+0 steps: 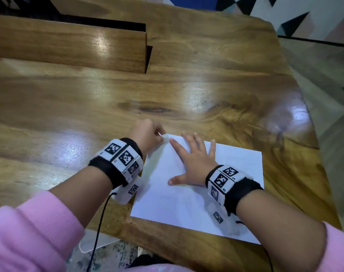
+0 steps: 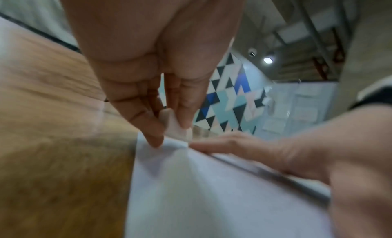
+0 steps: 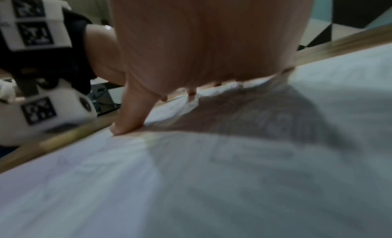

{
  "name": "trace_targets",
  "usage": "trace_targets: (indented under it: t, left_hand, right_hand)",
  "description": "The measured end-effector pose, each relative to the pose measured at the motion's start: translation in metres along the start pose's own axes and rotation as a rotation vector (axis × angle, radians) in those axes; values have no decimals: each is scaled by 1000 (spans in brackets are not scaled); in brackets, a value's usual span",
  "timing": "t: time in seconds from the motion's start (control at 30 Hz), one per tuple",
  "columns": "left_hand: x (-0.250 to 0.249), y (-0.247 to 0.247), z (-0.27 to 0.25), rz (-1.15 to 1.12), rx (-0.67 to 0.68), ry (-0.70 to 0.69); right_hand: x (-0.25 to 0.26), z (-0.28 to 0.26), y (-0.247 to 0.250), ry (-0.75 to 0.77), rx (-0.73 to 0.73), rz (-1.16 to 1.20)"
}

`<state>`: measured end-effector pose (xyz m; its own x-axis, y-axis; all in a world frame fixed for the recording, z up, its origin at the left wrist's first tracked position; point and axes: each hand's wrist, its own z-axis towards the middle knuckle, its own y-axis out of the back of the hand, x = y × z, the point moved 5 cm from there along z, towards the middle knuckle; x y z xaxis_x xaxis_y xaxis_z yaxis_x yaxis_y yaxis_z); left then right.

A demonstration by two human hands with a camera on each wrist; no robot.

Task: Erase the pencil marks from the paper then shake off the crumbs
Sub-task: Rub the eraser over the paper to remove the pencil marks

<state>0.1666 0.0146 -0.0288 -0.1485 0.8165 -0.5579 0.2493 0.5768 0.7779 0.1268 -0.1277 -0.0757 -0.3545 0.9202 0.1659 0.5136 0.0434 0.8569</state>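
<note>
A white sheet of paper (image 1: 204,199) lies on the wooden table (image 1: 88,99) near its front edge. My left hand (image 1: 147,135) pinches a small white eraser (image 1: 165,138) at the paper's far left corner. In the left wrist view the eraser (image 2: 174,124) sits between thumb and fingertips, its lower edge on the paper (image 2: 212,191). My right hand (image 1: 194,160) lies flat on the sheet with fingers spread, thumb out to the left. Its thumb (image 3: 131,116) presses the paper (image 3: 212,174) in the right wrist view. Faint pencil traces show near the sheet's left edge.
A raised wooden block (image 1: 69,48) stands at the back left of the table. The table's right edge (image 1: 312,134) curves away to a grey floor. A black cable (image 1: 100,222) hangs from my left wristband over the front edge.
</note>
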Motion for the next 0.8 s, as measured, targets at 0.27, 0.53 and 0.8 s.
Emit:
trace_targets:
  t: [0.27, 0.53, 0.8]
  left_hand:
    - [2, -11, -19, 238, 142, -97]
    - [-2, -2, -5, 102, 9, -37]
    - [-14, -2, -23, 236, 138, -151]
  right_hand:
    - [-3, 3, -4, 12, 30, 65]
    - [-3, 4, -6, 10, 43, 40]
    - [-3, 4, -6, 12, 43, 41]
